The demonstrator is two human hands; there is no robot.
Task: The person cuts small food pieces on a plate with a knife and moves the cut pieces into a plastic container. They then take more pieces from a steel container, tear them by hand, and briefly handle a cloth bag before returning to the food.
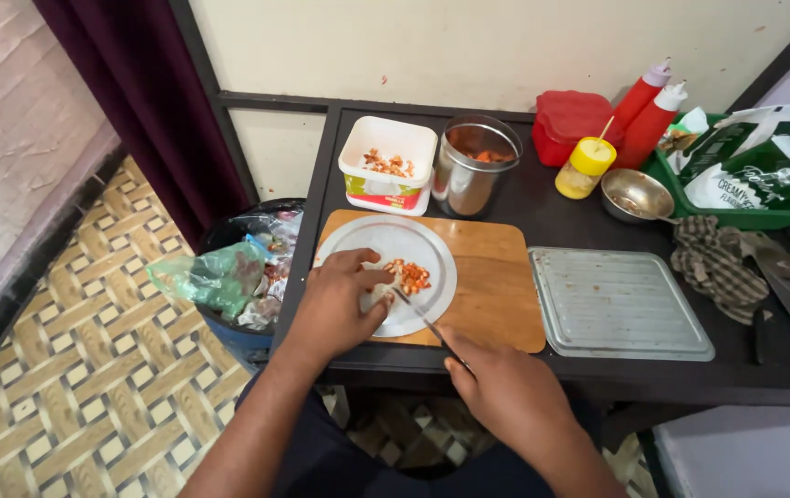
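My left hand (338, 304) rests on a round grey plate (423, 242), fingers curled down on a pale piece of food that is mostly hidden. My right hand (502, 385) grips a knife (421, 315); its thin blade slants up to the left and meets the food beside my left fingertips. A small heap of chopped orange-red pieces (410, 275) lies on the plate just right of the blade tip. The plate sits on a wooden cutting board (496, 286).
A dark table (542, 217) holds a white tub of chopped bits (388, 164), a steel canister (473, 164), a metal tray (616, 302), a steel bowl (636, 195), a yellow jar, red bottles, a checked cloth (714, 266) and a green basket. A full bin (238, 272) stands at the left.
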